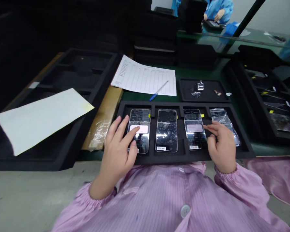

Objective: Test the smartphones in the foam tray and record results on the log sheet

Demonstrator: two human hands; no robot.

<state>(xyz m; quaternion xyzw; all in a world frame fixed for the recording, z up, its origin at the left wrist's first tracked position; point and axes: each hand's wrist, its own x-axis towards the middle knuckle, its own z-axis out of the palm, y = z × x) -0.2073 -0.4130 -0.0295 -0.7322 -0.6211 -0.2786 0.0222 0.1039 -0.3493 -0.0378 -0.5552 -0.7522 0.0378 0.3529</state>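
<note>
A black foam tray (169, 158) lies in front of me, with phone screens in its slots. My left hand (119, 145) is spread over the leftmost phone screen (143, 141), its index fingertip on the lit pink-white box. In the middle slot a dark phone screen (166, 130) shows specks and a barcode label. My right hand (221, 141) reaches its index finger to the right edge of the third phone screen (195, 137), which also shows a light box; its other fingers are loosely bent, holding nothing. A clear plastic bag (223, 119) fills the rightmost slot, partly behind that hand.
Behind the tray lie a printed form (142, 75) and a blue pen (159, 90). A small black tray (209, 96) holds a metal tally counter (198, 86). A pale sheet (45, 119) rests on black trays at left. More screens (285, 120) sit at right; a co-worker (218, 11) is beyond.
</note>
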